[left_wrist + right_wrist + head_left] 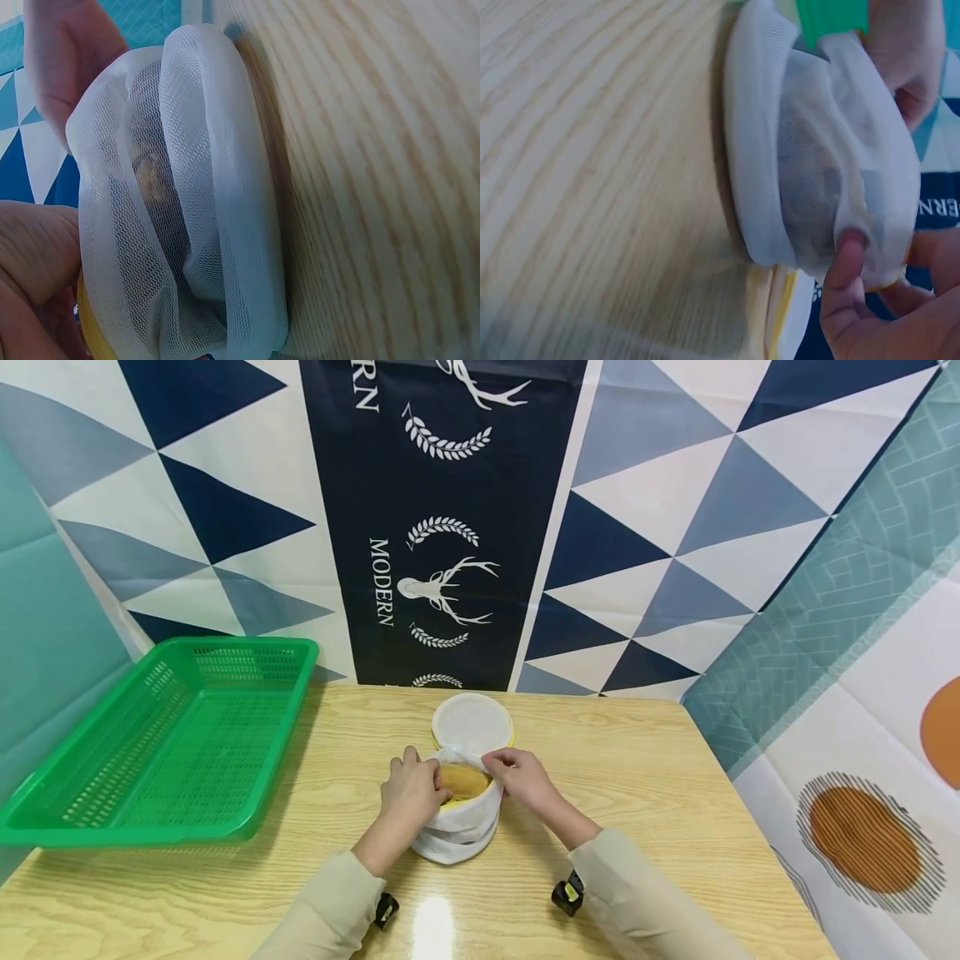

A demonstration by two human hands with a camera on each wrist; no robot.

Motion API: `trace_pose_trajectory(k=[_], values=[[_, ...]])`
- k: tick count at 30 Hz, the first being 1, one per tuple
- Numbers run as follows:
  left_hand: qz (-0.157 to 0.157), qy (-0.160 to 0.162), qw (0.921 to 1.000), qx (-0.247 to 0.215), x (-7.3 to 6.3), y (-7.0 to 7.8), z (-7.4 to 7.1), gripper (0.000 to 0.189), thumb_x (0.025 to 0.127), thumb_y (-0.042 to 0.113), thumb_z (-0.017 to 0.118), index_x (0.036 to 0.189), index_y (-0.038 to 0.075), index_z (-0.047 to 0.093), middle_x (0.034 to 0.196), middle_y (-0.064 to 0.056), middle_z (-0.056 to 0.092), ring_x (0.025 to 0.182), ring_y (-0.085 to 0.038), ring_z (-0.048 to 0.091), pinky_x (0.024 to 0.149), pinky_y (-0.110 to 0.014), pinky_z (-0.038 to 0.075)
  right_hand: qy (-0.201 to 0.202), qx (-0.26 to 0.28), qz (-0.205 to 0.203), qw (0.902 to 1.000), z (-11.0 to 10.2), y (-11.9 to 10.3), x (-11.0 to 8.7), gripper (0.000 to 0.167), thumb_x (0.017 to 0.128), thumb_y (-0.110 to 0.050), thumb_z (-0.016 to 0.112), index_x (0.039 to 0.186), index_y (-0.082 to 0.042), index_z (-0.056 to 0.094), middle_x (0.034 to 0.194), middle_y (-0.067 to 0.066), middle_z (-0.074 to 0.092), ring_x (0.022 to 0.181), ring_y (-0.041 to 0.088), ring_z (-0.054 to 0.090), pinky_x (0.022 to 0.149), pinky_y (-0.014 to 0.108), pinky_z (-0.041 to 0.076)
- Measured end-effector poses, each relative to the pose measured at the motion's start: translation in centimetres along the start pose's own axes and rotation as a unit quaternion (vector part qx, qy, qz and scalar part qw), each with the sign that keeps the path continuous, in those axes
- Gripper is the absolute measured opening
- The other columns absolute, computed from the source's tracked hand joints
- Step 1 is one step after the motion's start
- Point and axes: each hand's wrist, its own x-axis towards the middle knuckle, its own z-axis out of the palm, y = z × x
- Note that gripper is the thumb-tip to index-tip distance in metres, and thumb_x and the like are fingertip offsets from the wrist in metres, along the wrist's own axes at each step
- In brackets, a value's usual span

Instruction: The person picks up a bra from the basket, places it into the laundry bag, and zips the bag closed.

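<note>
- A pale wooden table stands against hanging cloths printed with blue triangles and a dark deer banner; a green basket sits at nine o'clock on the table.
- At table centre stands a white mesh pouch with a yellow rim and something brown inside; its round lid stands open at twelve o'clock.
- The left hand pinches the pouch's rim at nine o'clock, the right hand at three o'clock, both grasping mesh.
- By my reading, the step in hand is working the pouch's mouth; the next move calls for a steady hold on both edges.
- The wrist views show the mesh's folds close up and a dark shape inside; only the head view shows the lid, the basket and both hands' placement.
</note>
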Motion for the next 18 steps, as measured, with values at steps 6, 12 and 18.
trace_pose_trajectory(k=[6, 12, 18], values=[[0.014, 0.003, 0.9997, -0.019, -0.1, -0.3, -0.1, 0.033, 0.075, 0.031, 0.078, 0.065, 0.017, 0.049, 0.087, -0.006, 0.041, 0.080, -0.025, 0.042, 0.053, -0.036, 0.040, -0.001, -0.109, -0.088, 0.9901, 0.7, 0.1, -0.3, 0.027, 0.083, -0.027, 0.071, 0.105, -0.011, 0.070, 0.084, 0.006, 0.054, 0.075, 0.016, 0.041, 0.061, 0.026, 0.036], [0.037, -0.013, 0.9947, -0.095, 0.3, -1.6, -0.6, 0.026, 0.076, 0.031, 0.077, 0.068, 0.018, 0.056, 0.088, -0.006, 0.045, 0.080, -0.023, 0.043, 0.059, -0.030, 0.037, 0.007, -0.149, -0.102, 0.9836, 1.2, 0.1, -0.5, 0.022, 0.082, -0.023, 0.072, 0.101, -0.014, 0.067, 0.088, 0.006, 0.053, 0.076, 0.016, 0.040, 0.061, 0.026, 0.036], [0.045, -0.068, 0.9719, -0.221, 0.9, -3.4, -2.2, 0.017, 0.085, 0.027, 0.069, 0.091, 0.011, 0.067, 0.105, -0.013, 0.060, 0.100, -0.028, 0.055, 0.083, -0.043, 0.046, 0.011, -0.162, -0.103, 0.9814, 1.3, 0.0, -0.6, 0.022, 0.081, -0.023, 0.073, 0.100, -0.013, 0.067, 0.090, 0.007, 0.054, 0.077, 0.016, 0.042, 0.062, 0.027, 0.037]])
